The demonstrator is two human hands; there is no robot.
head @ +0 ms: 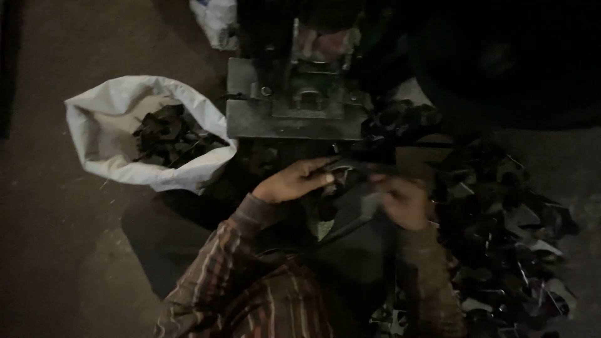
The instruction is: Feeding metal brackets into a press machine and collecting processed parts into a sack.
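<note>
My left hand (pixel 294 181) reaches forward under the front of a dark metal press machine (pixel 294 106), its fingers pinching a small dark metal piece (pixel 343 174). My right hand (pixel 404 200) is curled close beside it on the right and touches the same dark piece from the other side. Both hands are just below the machine's flat grey base plate. The light is dim and the piece's shape is hard to make out. My sleeves are striped.
A white sack (pixel 103 128) on the left holds dark metal scraps (pixel 169 134). A large heap of dark metal pieces (pixel 507 231) lies on the right. Another white bag (pixel 216 19) stands at the back. The floor (pixel 50 250) is bare concrete.
</note>
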